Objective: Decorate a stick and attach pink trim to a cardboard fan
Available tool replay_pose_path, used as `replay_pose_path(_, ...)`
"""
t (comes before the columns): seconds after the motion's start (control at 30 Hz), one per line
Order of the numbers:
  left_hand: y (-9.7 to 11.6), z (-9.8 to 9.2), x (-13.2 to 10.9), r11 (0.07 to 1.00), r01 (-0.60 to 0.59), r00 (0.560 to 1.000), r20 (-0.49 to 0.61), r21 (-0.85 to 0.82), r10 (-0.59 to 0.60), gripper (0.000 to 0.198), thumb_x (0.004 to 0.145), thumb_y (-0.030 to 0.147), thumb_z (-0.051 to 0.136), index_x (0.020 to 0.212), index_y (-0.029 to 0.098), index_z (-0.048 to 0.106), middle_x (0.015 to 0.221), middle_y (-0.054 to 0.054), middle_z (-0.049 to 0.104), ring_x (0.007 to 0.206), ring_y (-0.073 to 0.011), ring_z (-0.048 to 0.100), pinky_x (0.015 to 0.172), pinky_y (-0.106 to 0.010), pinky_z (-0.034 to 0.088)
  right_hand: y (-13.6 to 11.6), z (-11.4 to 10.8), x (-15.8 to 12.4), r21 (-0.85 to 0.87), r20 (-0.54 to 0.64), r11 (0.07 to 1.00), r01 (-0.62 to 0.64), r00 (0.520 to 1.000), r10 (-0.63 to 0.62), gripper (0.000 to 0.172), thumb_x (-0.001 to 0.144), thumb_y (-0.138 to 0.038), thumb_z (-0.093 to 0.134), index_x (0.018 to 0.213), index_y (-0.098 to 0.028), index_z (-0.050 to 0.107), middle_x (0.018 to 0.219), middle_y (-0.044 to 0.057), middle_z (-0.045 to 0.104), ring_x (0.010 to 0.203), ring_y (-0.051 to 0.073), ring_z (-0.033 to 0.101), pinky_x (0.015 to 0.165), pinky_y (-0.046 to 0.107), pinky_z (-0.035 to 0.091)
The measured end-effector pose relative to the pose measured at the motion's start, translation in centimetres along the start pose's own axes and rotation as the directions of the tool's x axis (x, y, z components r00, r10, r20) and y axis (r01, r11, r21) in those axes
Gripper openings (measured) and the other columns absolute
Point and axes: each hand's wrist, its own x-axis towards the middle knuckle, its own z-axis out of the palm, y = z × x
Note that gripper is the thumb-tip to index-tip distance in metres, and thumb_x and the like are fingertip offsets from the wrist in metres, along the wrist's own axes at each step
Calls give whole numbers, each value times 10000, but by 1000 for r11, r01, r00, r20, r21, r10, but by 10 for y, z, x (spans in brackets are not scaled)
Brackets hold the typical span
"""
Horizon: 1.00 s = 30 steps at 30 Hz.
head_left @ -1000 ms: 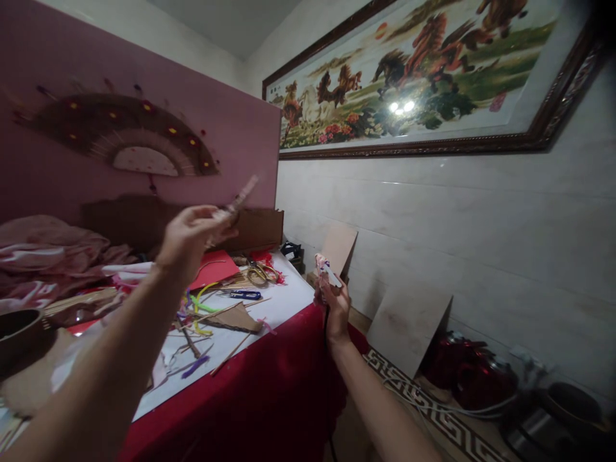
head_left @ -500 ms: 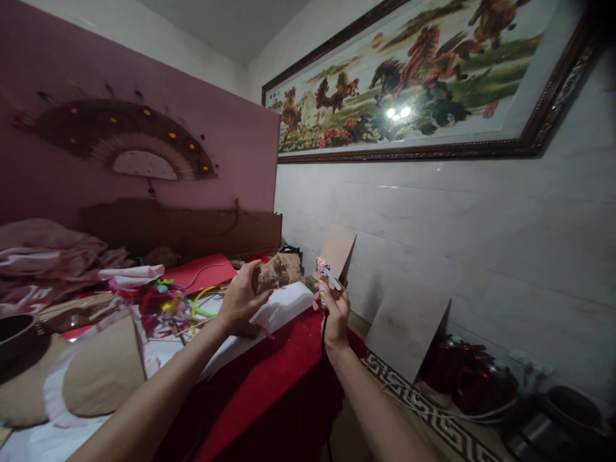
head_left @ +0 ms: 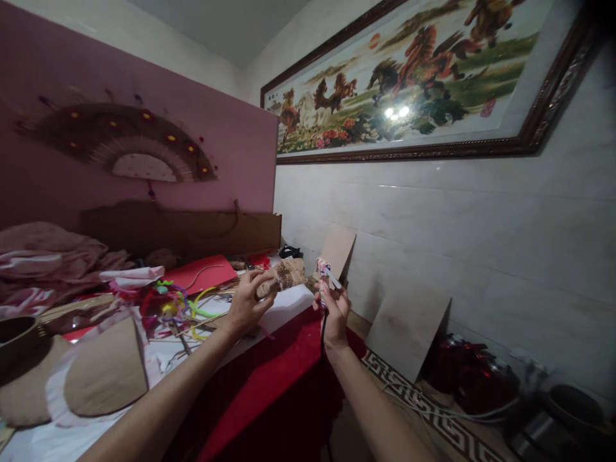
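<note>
Jutting past the left fingers (head_left: 260, 280) is a brown piece (head_left: 290, 274).

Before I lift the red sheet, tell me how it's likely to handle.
The red sheet looks thin, so it will probably feel light and may sag if held by one corner. It lies flat, so it seems unlikely to roll or tip. The string across it looks loose and could slide off if the sheet tilts.
</note>
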Motion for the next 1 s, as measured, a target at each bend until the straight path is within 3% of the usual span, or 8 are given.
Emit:
replay_pose_path(0.1,0,0,0,1000,-13,999,-37,-2,13,219,776,240,579,990,218,624,1048,-70,525,994,-208,538,860,-360,458,0,0,0,13,-3,1000,-4,1000,4,369,749,-291,642,1075,-165,523,841,48,628,556,99,487,447,223,391)
replay_pose_path(0.23,-2,1,0,1000,-24,999,-43,-7,24,389,755,242,607,1141,211,561,1054,-75,546,994,-213,546,864,-370,462,1,0,0,20,1,1000,-1,1000,1,367,752,-281,641,1078,-166,517,833,42,618,563,99,492,448,221,398)
replay_pose_path(0.4,-3,2,-1,999,-46,996,-73,13,47,218,778,284,594,976,200,630,1037,-82,546,961,-210,557,826,-357,480,0,-1,-1,-2,14,1000,16,1000,-16,349,766,-305,621,1074,-178,517,822,32,615,555,96,492,448,221,396)
replay_pose_path(0.6,-3,1,-1,997,-24,999,-47,72,28,501,772,286,598,1252,203,482,1109,-93,521,1044,-236,521,894,-393,452,0,-1,0,0,12,1000,3,1000,-3,330,768,-296,621,1060,-181,519,819,27,614,539,93,481,450,223,384)
replay_pose_path(0.77,-3,0,0,994,-66,996,-54,90,71,334,787,290,581,1105,188,583,1082,-94,489,1018,-227,505,881,-376,456,1,-1,0,3,4,1000,-6,1000,6,351,762,-310,627,1067,-179,511,828,34,621,543,97,479,453,226,388)
replay_pose_path(0.93,-1,-2,0,995,-10,1000,-9,99,11,607,763,289,601,1331,210,399,1110,-90,451,1051,-236,474,913,-402,427,0,-1,0,0,5,1000,-17,1000,17,363,756,-313,631,1071,-177,511,842,40,617,559,98,483,454,223,389)
replay_pose_path(1.0,1,-3,0,996,-6,1000,8,94,5,616,764,274,594,1343,227,390,1091,-80,447,1032,-228,475,909,-403,426,0,-1,0,-4,4,1000,-13,1000,13,363,755,-311,630,1072,-178,511,840,39,615,561,98,484,453,221,388)
